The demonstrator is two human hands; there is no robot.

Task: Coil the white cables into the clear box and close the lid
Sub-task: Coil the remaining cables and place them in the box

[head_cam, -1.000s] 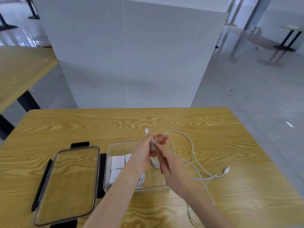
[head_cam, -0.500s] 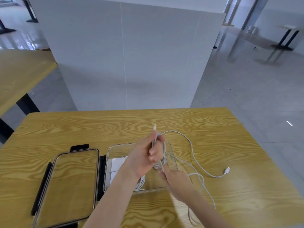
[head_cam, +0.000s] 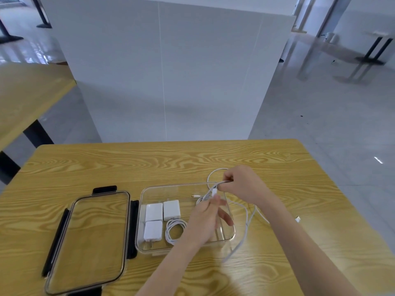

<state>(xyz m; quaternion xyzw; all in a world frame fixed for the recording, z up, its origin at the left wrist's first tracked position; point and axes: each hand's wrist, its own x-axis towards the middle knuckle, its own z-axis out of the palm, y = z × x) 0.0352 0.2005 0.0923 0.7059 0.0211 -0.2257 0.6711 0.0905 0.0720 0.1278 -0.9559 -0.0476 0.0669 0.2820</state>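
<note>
You had the loose cable (head_cam: 245,227) half coiled over the right end of the box (head_cam: 232,235), rest trailing on the table (head_cam: 149,163). Your left hand (head_cam: 206,223) pinched the loops, your right hand (head_cam: 241,184) pinched a strand above. Another coil (head_cam: 174,230) and three chargers (head_cam: 159,218) sat inside, lid (head_cam: 87,240) open just left

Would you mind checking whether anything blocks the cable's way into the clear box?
Nothing visible does. The lid lies off to the left, and the clear box has bare floor right of the chargers and the coiled cable.
</note>
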